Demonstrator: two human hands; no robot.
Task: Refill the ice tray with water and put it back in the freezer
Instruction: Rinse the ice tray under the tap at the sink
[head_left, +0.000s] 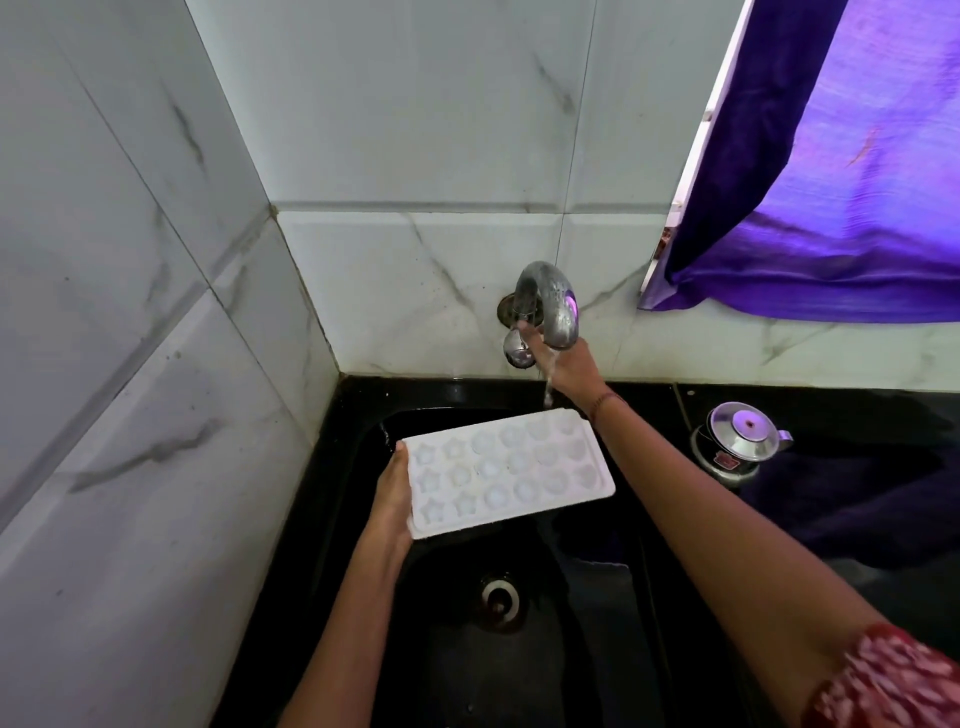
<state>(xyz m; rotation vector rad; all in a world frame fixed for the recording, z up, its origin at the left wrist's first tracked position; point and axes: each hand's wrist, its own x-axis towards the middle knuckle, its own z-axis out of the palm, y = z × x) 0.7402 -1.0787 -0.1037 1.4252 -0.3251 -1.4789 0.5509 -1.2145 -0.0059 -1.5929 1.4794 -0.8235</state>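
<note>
At the far left, grey-veined white tiles (130, 312) cover the side wall and meet the back wall in a corner above the black sink (467, 665). The left hand (390, 501) comes up from below over the sink's left part, its grip pinching the short left edge of the white ice tray (506, 470), thumb on the rim and the fingers hidden underneath. The tray is held over the basin, roughly level, its long side running rightward and away towards the back wall; its moulds are star-shaped at the left and round further right. Below it, on the sink floor, lies the round metal drain (500, 598). Above the tray's far right corner curves the steel tap (551, 304), fixed to the back wall, and a thin stream of water (548, 387) falls from its spout to just beside that corner. The right hand (566, 364) reaches behind the stream, its grip pressed around the tap's handle (518, 349), the forearm crossing over the sink's right rim. Further right, a steel kettle (740, 441) stands on the black counter (857, 415), well apart from the tray. A purple curtain (831, 182) hangs at the upper right.
</note>
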